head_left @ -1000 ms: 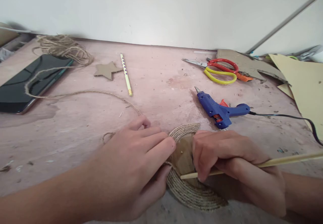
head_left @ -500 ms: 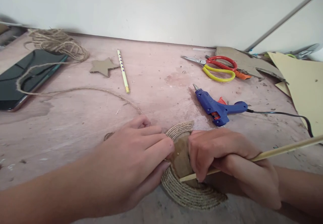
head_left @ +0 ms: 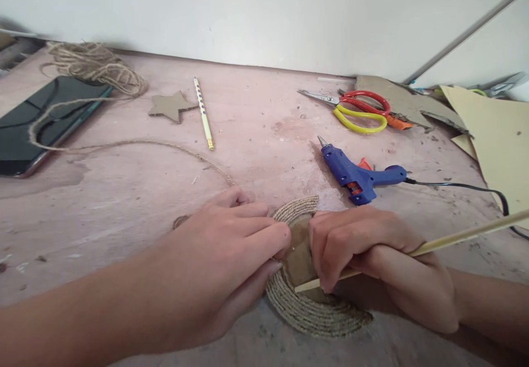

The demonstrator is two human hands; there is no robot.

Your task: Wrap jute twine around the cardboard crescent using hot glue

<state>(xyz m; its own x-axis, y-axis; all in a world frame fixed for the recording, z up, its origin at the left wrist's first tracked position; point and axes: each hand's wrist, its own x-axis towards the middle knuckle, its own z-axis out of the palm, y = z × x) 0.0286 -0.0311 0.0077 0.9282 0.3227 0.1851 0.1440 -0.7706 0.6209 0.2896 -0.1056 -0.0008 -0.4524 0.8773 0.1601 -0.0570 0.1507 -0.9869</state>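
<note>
Your R hand (head_left: pixel 380 262) is closed around a wooden stick (head_left: pixel 467 236), tip at inner twine rows of the cardboard crescent (head_left: pixel 309 317) on the table (head_left: pixel 252 119). Your L hand (head_left: pixel 231 240) covers crescent's L side; can't tell if it's gripping.

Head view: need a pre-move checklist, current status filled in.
1. Stick gripped in the right hand: ok.
2. Stick's tip at the inner edge of the twine rows: ok.
3. Left hand at the ring's side: ok; exact fingertip contact hidden.
4. Twine bundle's loose strand clear of the phone: not ok, it crosses the screen.
5. Glue gun nozzle pointing away from both hands: ok.
6. Glue gun cool: cannot tell.
</note>
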